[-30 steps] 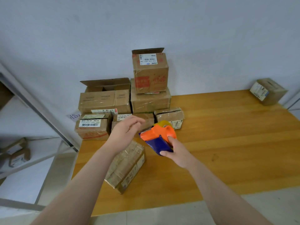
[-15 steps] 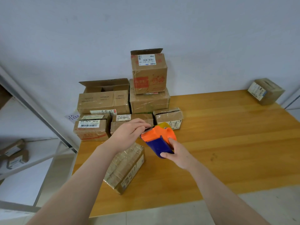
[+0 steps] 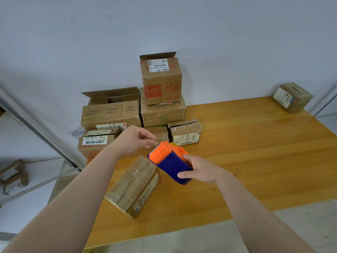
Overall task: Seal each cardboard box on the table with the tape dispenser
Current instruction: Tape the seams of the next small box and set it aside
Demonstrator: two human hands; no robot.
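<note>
Orange tape dispenser (image 3: pixel 169 157) in right hand (image 3: pixel 198 170), left hand (image 3: pixel 135 141) pinching tape (image 3: pixel 155 142), label (image 3: pixel 94 140) "J6 506"

Grey metal shelf frame (image 3: pixel 42 133) far left; handwritten paper note (image 3: pixel 77 133) against pale wall (image 3: pixel 164 24).
</note>
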